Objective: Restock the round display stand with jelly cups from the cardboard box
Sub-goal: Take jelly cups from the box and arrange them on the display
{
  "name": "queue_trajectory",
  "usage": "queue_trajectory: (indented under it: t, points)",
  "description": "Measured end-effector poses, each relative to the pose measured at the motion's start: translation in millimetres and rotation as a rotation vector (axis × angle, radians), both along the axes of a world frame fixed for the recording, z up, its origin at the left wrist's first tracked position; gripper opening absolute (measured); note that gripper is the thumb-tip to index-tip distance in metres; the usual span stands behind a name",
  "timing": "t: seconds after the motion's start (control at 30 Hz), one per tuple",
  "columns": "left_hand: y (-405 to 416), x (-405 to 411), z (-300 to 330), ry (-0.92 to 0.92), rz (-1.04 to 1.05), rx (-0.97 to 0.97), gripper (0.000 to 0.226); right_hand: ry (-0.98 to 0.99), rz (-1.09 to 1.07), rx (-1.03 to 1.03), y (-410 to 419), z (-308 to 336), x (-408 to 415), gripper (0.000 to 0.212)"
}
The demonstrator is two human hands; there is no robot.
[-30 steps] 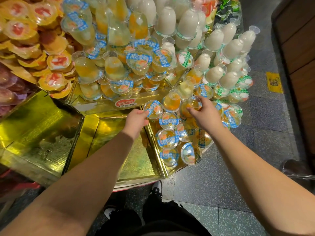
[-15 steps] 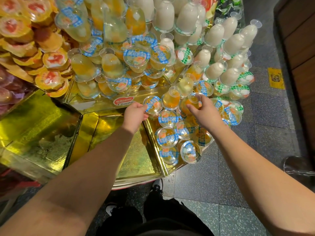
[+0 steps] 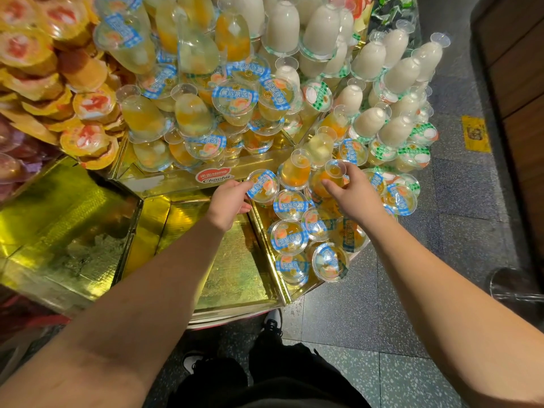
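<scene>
Head view looks down on the gold display stand (image 3: 229, 269), and every place below is given from its red brand label (image 3: 213, 175). Just right of the label, the left hand (image 3: 228, 203) pinches a lid-up jelly cup (image 3: 263, 185) by its rim. Further right, the right hand (image 3: 354, 195) curls its fingers round an upturned orange jelly cup (image 3: 331, 178), clear foot upward.

To place well, I judge each cup should be lowered into a free gap and settled flush against its neighbours before letting go, since the packed cups look ready to roll or slide.

Below and right of the label, 1 gold compartment (image 3: 266, 228) holds a cluster of blue-lidded cups (image 3: 290, 237), lids mostly up. Directly below the label a gold tray floor lies bare, as does another to the lower left (image 3: 67, 228). Above the label, the upper tier is heaped with orange and clear cups; white cups (image 3: 396, 73) stand far to the upper right. No cardboard box is in view.
</scene>
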State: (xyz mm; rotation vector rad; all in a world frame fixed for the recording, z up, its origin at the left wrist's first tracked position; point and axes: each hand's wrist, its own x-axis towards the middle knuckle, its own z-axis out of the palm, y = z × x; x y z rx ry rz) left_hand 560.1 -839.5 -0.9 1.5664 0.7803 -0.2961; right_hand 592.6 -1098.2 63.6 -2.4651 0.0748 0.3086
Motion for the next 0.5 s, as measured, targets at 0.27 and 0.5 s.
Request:
queue_trajectory:
  t: [0.27,0.5]
  points:
    - [0.7,-2.4,0.4,0.014,-0.019,0.019,0.029,0.007,0.002,0.007,-1.4,1.0,0.4,0.074]
    - [1.6,-4.9,0.8,0.013,-0.019,-0.003,0.032,0.02,0.005,-0.005,4.6,3.8,-1.5,0.066]
